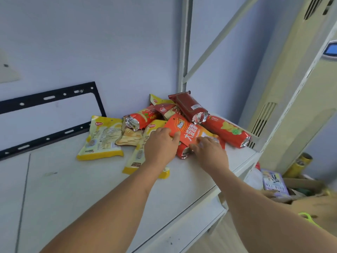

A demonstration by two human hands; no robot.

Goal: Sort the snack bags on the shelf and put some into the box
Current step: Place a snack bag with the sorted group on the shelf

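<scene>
- Both hands are on the orange snack bag [189,133]: your left hand [161,145] holds its left edge with the fingers curled over the top, and your right hand [209,152] lies on its near right part; whether those fingers pinch the bag I cannot tell.
- It lies on top of the pile of snack bags, on the right side of the white shelf [91,189].
- I judge the bag light, soft and full of air, with smooth and slippery foil; the content probably breaks easily.
- Take it by the flat sealed edges, not the middle, and do not squeeze.
- Lifting it may disturb the red tube packs [226,131] just beside it, which can roll.
- Yellow bags [102,139] lie flat at the left and will slide.
- A cardboard box [300,185] stands low at the right, below the shelf.
</scene>
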